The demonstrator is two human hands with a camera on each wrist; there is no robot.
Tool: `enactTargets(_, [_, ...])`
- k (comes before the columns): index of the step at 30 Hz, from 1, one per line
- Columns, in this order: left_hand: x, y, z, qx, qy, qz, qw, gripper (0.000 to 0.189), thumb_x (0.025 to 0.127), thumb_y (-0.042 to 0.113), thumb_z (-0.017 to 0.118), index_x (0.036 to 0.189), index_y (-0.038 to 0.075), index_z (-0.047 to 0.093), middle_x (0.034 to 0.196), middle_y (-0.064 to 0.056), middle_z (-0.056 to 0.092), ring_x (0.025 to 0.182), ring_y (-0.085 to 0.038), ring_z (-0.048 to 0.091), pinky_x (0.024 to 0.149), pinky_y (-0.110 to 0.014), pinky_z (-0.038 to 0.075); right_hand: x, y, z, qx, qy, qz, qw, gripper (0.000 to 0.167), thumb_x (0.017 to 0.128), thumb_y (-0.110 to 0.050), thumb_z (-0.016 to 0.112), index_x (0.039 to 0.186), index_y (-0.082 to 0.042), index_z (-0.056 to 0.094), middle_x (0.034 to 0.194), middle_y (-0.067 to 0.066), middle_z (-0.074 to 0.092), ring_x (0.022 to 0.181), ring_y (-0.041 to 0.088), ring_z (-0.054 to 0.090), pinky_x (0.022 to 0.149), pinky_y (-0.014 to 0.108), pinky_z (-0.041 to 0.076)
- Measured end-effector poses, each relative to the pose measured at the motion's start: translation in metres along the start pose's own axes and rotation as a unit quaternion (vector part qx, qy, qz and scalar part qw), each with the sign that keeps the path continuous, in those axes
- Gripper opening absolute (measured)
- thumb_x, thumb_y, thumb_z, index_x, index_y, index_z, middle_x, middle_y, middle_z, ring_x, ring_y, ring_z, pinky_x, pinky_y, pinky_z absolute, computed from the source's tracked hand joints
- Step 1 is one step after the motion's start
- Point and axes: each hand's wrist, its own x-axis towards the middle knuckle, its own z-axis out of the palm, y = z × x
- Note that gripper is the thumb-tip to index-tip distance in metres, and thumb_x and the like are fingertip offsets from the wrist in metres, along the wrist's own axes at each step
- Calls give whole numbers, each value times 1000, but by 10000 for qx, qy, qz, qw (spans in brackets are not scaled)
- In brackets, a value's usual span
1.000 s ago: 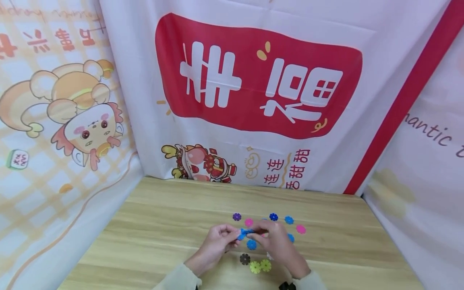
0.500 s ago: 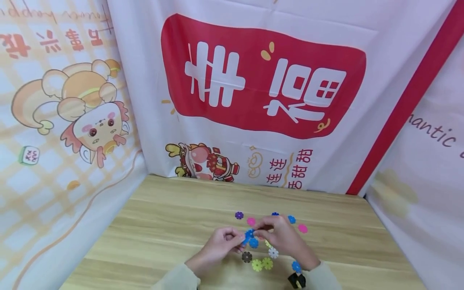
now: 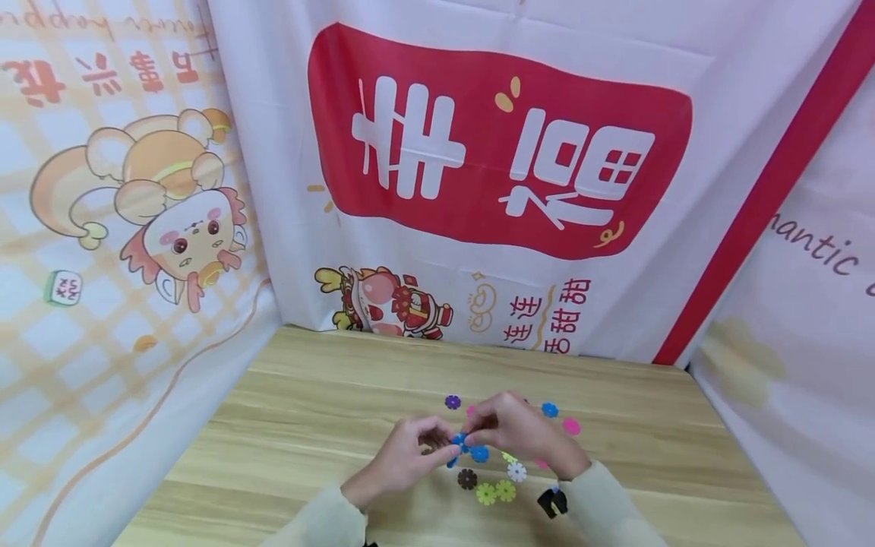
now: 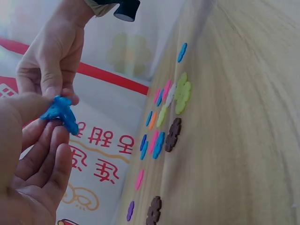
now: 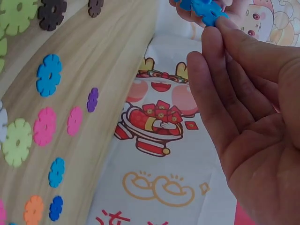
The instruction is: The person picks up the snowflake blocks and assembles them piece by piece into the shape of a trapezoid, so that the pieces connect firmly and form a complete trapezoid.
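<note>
Right now both hands meet on a small cluster of notched blue discs (image 4: 61,111), up off the wooden table (image 3: 307,410), clear of the loose brown disc (image 3: 467,479) below. The left hand (image 3: 403,457) has it pinched, thumb against fingers; the right hand (image 3: 521,433) pinches it too, fingertips nearly closed. I'd call this the fitting step, slot into slot, though I can't tell how firmly they're seated. The next move seems to want a steady left pinch and a straight right-hand push.

幸福 on red panel (image 3: 485,197), 连连 and 甜甜 on back cloth (image 3: 615,304), "antic" on right cloth (image 3: 813,311)
</note>
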Motion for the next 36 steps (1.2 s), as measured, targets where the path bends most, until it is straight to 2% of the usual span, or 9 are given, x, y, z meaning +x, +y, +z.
enactTargets(3, [-4,-5,-2,57,37,-17,10000,11,101,26,74,105,15,73,98,-3,76,85,-6,69,82,-26,62,6,3,7,62,-7,9,10000,2,94,-19,81,96,-19,81,90,-11,78,79,1,71,72,19,62])
enactTargets(5, [-8,-8,-7,113,112,-151,9998,9,101,26,73,104,17,73,97,0,76,85,-6,70,82,-25,62,10,5,12,71,0,-43,10000,5,94,-19,82,98,-17,81,91,-9,79,80,0,71,74,19,62])
enactTargets(11, [-22,-21,-29,224,588,-846,9944,9,99,26,75,104,19,74,98,2,75,86,-10,70,80,-24,62,25,12,28,-369,-9,-134,9992,14,93,-15,82,106,-10,79,99,2,80,87,2,72,81,16,60])
enactTargets(15, [-27,-27,-38,136,847,-1124,9900,12,98,26,76,104,15,74,98,-1,75,86,-12,70,79,-23,61,36,21,50,-628,-162,102,9978,20,92,-11,82,112,-8,78,105,2,79,92,3,71,84,17,60])
enactTargets(19, [-26,-29,-41,26,977,-1111,9890,16,97,26,78,103,12,74,97,-4,76,85,-12,70,78,-22,60,44,31,74,-730,-333,291,9963,25,90,-12,85,113,-10,78,104,-3,78,90,1,70,82,15,59])
enactTargets(24, [-22,-27,-39,-55,1024,-1134,9882,17,97,24,79,102,9,74,96,-7,75,82,-11,69,74,-21,59,52,37,90,-1125,-323,144,9930,21,87,-13,88,107,-12,81,95,-6,76,80,-1,64,73,13,55])
enactTargets(28, [-20,-27,-38,-183,989,-1164,9881,17,96,22,79,103,8,73,97,-8,75,83,-12,69,75,-21,59,57,36,90,-1307,-400,181,9905,15,86,-12,88,101,-13,82,86,-7,74,73,-2,60,68,13,54])
enactTargets(33, [-18,-29,-37,-131,895,-1143,9893,16,98,25,77,105,10,73,99,-5,74,85,-12,70,76,-23,61,59,35,87,-1410,-536,530,9871,19,82,-16,92,96,-15,80,88,-10,73,75,-4,60,72,13,55])
enactTargets(36, [-19,-31,-37,-56,865,-1151,9896,15,99,26,76,104,13,73,98,-3,74,84,-12,70,75,-24,61,59,36,82,-1203,-638,594,9889,16,83,-16,91,91,-16,77,86,-12,71,75,-3,60,71,15,55])
